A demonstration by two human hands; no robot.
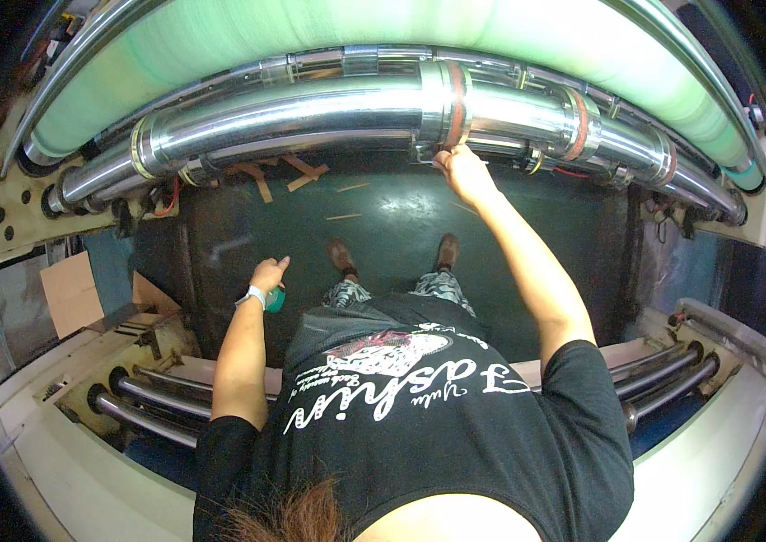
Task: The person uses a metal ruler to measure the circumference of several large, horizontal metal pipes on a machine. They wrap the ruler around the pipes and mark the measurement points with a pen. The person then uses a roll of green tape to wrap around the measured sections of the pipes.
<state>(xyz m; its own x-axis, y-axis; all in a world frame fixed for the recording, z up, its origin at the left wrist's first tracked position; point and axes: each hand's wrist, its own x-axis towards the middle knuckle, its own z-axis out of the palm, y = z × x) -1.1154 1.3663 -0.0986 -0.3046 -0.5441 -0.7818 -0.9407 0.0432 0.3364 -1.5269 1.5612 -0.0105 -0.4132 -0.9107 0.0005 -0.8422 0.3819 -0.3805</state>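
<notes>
My right hand (pixel 469 173) reaches forward to the underside of a shiny metal roller. Its fingers are closed at a metal collar (pixel 442 99) with a reddish band, beside a small bracket below. What they grip, if anything, is hidden. Lower and to the left, my left hand (pixel 270 275) hangs beside my body with curled fingers. A green rounded thing (pixel 275 300), perhaps a roll of tape, shows at its palm, partly hidden by the hand. A pale band circles that wrist.
A wide roll with pale green material (pixel 329 27) spans the machine's far side. More banded collars (pixel 579 122) sit along the metal roller (pixel 275 116). Metal rollers (pixel 153 395) lie behind me on both sides. Brown strips (pixel 308 173) litter the dark floor; cardboard (pixel 73 294) stands left.
</notes>
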